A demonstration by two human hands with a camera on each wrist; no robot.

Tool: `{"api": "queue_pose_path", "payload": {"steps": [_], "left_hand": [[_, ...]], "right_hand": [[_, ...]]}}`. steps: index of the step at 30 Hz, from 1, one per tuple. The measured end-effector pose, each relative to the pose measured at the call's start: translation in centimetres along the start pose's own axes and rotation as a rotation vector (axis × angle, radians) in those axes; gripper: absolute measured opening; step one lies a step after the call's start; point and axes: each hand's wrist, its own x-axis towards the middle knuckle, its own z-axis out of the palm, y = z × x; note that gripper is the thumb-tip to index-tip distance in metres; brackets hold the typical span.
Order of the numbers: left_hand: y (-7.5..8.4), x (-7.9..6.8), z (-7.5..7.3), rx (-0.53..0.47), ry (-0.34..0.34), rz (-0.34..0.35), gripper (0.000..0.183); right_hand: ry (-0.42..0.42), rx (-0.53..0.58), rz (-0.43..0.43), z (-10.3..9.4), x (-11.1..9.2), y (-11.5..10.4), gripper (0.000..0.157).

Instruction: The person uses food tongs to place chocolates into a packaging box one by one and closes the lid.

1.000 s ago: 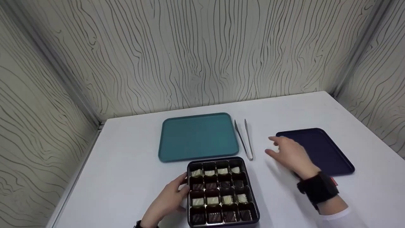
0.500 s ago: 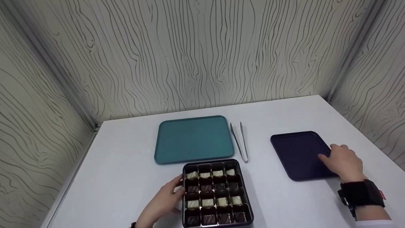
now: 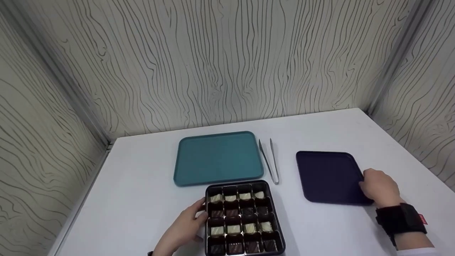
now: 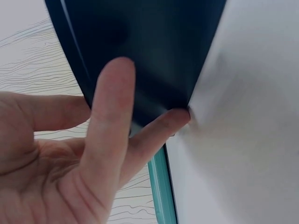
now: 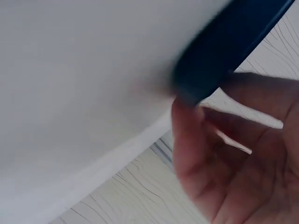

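A dark blue box of square chocolates, white and dark rows in a divided insert, stands at the front middle. My left hand rests against its left side, the fingers fairly straight; in the left wrist view, fingertips touch the dark box wall. Over to the right lies a dark blue lid, shallow with a raised rim. My right hand grips its right edge, thumb at the rim; the right wrist view shows fingers at the blue side wall near its corner.
Behind the box lies a teal tray. Metal tongs lie spread beside the tray's right edge. The white table is bounded by patterned walls at the back and both sides.
My right hand has crossed over the lid to its right edge and gripped it. The lid has turned and shifted slightly left. My left hand stays at the box.
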Motion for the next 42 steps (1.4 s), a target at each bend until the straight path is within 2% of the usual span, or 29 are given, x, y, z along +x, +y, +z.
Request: {"api": "queue_pose_path", "payload": {"steps": [5,8,11,14,18,22,25,29,31,33,37,42], "left_hand": [[0.0,0.1,0.0,0.0,-0.007,-0.011,0.063],[0.2,0.0,-0.5,0.006,0.018,-0.016,0.066],[0.8,-0.2,-1.2,0.025,0.071,0.018,0.067],[1.8,-0.7,-2.1,0.039,0.144,0.073,0.064],[3.4,-1.6,-2.9,0.063,0.274,0.151,0.058],[5.0,-2.1,-3.1,0.149,0.402,0.258,0.052],[6.0,-2.4,-2.9,0.201,0.47,0.339,0.049],[7.0,-2.8,-2.4,0.248,0.544,0.451,0.047],[7.2,-2.8,-2.1,0.281,0.575,0.498,0.047],[7.4,-2.7,-1.7,0.321,0.592,0.53,0.05],[7.4,-2.4,-1.0,0.419,0.568,0.561,0.063],[7.3,-1.9,-0.3,0.511,0.534,0.579,0.076]], "right_hand": [[-0.016,0.064,-0.052,0.4,0.0,-1.0,0.014],[-0.016,0.104,-0.05,0.4,0.1,-1.3,0.019],[0.01,0.135,-0.042,0.3,0.3,-1.6,0.03],[0.053,0.169,-0.044,0.3,0.4,-2.1,0.04],[0.126,0.227,-0.044,-0.1,0.3,-3.1,0.046],[0.187,0.292,-0.031,-1.0,0.0,-4.8,0.049],[0.233,0.381,-0.013,-2.0,-0.6,-6.5,0.051],[0.277,0.563,-0.024,-3.2,-1.5,-10.2,0.052],[0.262,0.667,-0.046,-3.6,-2.1,-12.4,0.05],[0.208,0.767,-0.071,-3.5,-2.6,-14.9,0.049],[0.081,0.906,-0.13,-2.7,-3.2,-19.3,0.05],[-0.041,0.997,-0.195,-1.7,-3.7,-22.3,0.052]]}}
